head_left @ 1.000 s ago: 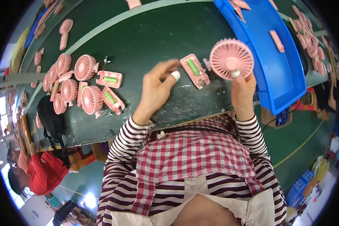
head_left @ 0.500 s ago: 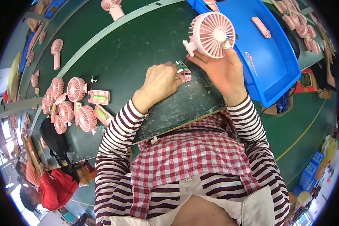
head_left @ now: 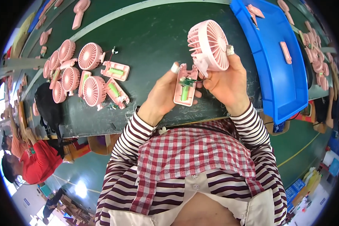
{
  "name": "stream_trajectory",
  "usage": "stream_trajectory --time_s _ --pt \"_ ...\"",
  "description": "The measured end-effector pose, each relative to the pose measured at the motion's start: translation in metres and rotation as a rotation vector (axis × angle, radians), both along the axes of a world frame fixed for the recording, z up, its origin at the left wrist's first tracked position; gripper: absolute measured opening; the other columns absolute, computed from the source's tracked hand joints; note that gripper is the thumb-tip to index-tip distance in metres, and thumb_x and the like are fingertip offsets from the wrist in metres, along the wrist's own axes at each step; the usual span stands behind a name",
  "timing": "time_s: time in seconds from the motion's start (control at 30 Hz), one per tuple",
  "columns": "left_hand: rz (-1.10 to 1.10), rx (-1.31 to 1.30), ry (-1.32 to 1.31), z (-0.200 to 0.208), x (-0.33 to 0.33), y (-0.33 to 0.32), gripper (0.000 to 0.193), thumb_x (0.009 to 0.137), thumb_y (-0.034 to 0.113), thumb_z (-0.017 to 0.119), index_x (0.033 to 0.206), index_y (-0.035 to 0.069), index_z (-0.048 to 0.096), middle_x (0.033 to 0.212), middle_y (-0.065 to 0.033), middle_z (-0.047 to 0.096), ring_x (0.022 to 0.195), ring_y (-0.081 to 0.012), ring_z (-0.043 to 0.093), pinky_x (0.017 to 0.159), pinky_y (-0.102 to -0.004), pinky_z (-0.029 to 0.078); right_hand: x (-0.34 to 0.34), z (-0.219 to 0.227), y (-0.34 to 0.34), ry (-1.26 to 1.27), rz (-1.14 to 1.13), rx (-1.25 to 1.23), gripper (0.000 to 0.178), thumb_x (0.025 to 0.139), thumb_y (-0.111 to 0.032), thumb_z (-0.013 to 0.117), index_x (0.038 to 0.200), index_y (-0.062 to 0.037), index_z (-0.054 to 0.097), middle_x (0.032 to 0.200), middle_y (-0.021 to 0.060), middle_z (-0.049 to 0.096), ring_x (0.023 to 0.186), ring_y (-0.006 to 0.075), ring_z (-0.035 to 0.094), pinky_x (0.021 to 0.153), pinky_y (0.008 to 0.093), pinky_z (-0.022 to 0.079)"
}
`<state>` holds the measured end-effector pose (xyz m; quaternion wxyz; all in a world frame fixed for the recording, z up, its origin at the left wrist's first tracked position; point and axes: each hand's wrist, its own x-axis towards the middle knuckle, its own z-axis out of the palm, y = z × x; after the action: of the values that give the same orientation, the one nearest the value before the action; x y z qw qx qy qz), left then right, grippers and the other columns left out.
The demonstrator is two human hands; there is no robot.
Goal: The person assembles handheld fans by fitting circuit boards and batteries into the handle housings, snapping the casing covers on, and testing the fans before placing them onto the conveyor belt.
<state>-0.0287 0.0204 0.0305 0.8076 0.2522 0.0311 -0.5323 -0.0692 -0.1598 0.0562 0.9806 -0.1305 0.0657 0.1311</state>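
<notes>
Raised off the desk [head_left: 147, 41] now: left hand [head_left: 165, 92] gripping open handle shell [head_left: 185, 89], right hand [head_left: 226, 81] clasping fan head [head_left: 208, 46] (wires joined).

This is a small factory assembly line for handheld fans. A long dark green surface [head_left: 150, 41] stretches away past the fingers [head_left: 175, 68], with a batch of pink fan heads [head_left: 90, 56] and open pink handle shells [head_left: 116, 71] laid out well to their left. To the right of the fingers a blue parts tray [head_left: 275, 75] holds more pink pieces. Another worker in red [head_left: 37, 162] sits further left at the same line.
</notes>
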Motion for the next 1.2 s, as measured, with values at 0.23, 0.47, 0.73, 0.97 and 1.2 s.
stream_trajectory --time_s 0.23,0.47,0.73,0.97,1.2 --pt "0.118 0.618 -0.451 -0.008 0.0 0.001 0.03 0.081 0.007 0.052 0.11 0.0 0.056 0.097 -0.0115 0.061 0.081 -0.0154 0.06 0.068 -0.0262 0.05 0.005 0.003 0.01 0.071 -0.088 -0.372 0.045 0.091 -0.034 0.04 0.12 0.001 0.043 0.106 0.0193 0.058 0.085 0.0265 0.062 0.062 0.034 0.055" --pt "0.42 0.497 -0.725 0.016 0.011 0.011 0.016 0.082 0.004 0.056 0.092 -0.004 0.064 0.078 -0.0038 0.063 0.072 -0.0072 0.055 0.065 -0.0198 0.043 0.025 -0.005 0.008 0.079 0.002 -0.721 0.036 0.091 -0.034 0.046 0.1 -0.0013 0.055 0.084 0.0082 0.062 0.066 0.0144 0.06 0.053 0.0242 0.048" --pt "0.686 0.617 -0.638 0.009 0.017 0.01 0.015 0.081 0.01 0.062 0.081 -0.005 0.066 0.072 -0.0021 0.062 0.065 -0.005 0.052 0.06 -0.0187 0.04 0.045 -0.018 0.034 -0.188 -0.24 -1.258 0.048 0.083 -0.021 0.06 0.119 0.0054 0.043 0.1 0.0118 0.059 0.091 0.0165 0.058 0.078 0.0275 0.046" --pt "0.872 0.7 -0.673 -0.009 0.02 0.004 0.017 0.082 0.007 0.058 0.09 -0.006 0.065 0.076 -0.0024 0.061 0.067 -0.0069 0.052 0.062 -0.0197 0.04 0.038 -0.025 0.082 -0.217 -0.231 -1.8 0.038 0.069 -0.01 0.061 0.104 0.0023 0.052 0.076 0.0104 0.064 0.068 0.0242 0.061 0.063 0.0321 0.047" --pt "0.995 0.805 -0.76 -0.023 0.026 0.01 0.013 0.08 0.005 0.061 0.085 -0.006 0.066 0.074 -0.002 0.061 0.067 -0.0071 0.052 0.064 -0.0198 0.041 0.044 -0.03 0.08 -0.571 -0.719 -2.202 0.015 0.069 -0.005 0.062 0.084 -0.0061 0.062 0.069 0.0051 0.06 0.069 0.0216 0.057 0.088 0.0446 0.039"
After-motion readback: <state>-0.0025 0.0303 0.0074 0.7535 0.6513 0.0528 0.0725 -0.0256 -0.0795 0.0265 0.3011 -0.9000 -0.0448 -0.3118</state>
